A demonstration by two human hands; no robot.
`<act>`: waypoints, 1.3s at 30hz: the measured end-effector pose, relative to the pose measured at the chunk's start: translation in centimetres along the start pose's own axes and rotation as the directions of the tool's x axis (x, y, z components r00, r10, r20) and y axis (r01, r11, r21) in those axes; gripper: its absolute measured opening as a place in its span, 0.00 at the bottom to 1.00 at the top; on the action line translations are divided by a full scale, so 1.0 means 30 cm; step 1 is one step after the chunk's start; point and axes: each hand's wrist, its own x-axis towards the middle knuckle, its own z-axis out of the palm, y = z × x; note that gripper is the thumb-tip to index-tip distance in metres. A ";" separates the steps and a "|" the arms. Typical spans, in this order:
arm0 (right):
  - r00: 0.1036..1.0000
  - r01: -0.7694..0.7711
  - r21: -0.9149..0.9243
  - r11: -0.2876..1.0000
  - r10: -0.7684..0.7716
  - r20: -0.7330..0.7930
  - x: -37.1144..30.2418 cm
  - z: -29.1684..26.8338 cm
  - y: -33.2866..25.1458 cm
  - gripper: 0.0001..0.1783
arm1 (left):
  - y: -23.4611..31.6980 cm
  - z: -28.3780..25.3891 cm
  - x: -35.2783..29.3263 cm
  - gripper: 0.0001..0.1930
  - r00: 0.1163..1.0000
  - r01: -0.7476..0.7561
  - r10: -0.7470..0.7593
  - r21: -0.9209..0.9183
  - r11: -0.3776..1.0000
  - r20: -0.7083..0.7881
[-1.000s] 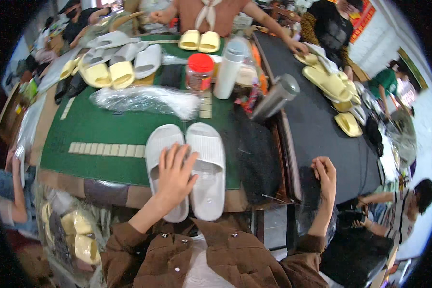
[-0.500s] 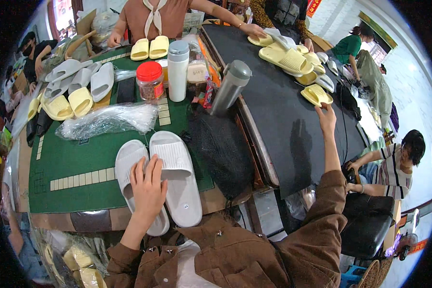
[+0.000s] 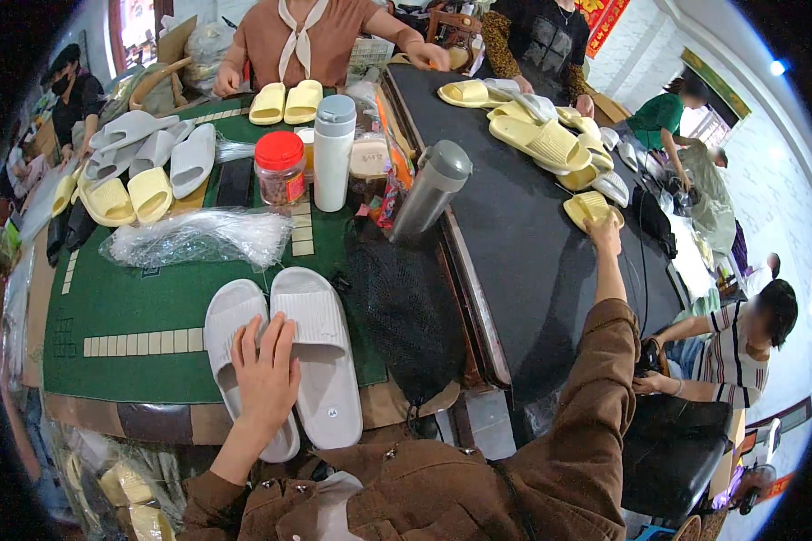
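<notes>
Right hand [image 3: 604, 233], 2 o'clock from left hand [image 3: 266, 374], now further over yellow slipper [image 3: 585, 210]; grip unclear. Left still spread, touching grey slippers [image 3: 327, 383].

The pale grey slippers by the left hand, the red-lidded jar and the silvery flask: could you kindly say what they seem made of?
Pale grey slippers: probably foam or rubber, matte, judging by their dull, ribbed straps. Red-lidded jar: likely clear plastic, though glass is possible; its contents show through. Silvery flask: apparently satin metal, given its soft sheen.
</notes>
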 end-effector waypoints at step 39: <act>0.864 0.476 0.207 0.855 -0.498 0.073 -1.027 -0.532 -0.082 0.37 | -0.089 -0.040 -0.028 0.31 0.996 0.081 -0.077 0.105 0.991 -0.043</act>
